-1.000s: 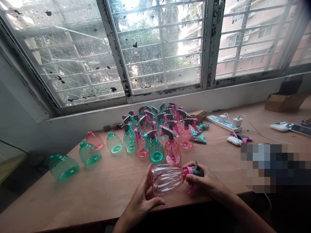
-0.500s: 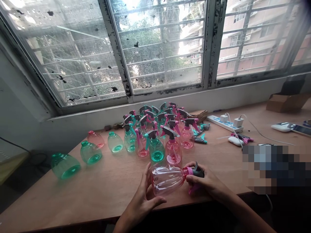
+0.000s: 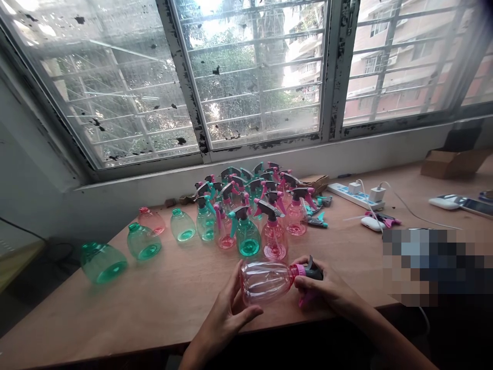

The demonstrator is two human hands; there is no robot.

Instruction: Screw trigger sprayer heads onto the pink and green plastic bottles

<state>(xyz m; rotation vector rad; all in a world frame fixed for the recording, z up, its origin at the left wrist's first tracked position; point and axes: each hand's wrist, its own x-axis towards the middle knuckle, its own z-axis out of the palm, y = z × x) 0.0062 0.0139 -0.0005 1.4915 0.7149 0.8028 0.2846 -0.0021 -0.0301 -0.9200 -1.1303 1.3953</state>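
A clear pink spray bottle (image 3: 265, 281) lies sideways in the air between my hands, above the table's front edge. My left hand (image 3: 235, 304) cups its base, thumb below and fingers behind. At the neck, my right hand (image 3: 323, 283) is closed around the pink collar and the black trigger head (image 3: 314, 269), whose pink trigger points down. Just beyond stand a green spray bottle (image 3: 248, 236) and a pink spray bottle (image 3: 274, 239), both fitted with trigger heads, at the front of a cluster of several more.
At the left are headless green bottles (image 3: 103, 263) and a headless pink bottle (image 3: 151, 221). Loose trigger heads (image 3: 318, 221) lie right of the cluster. Further right are a power strip (image 3: 356, 196) with plugs and cables, a white case (image 3: 372, 223), a phone (image 3: 477, 206) and a cardboard box (image 3: 447, 163).
The held bottle and both hands are almost where they were, with only a very slight shift. The standing bottles have not moved.
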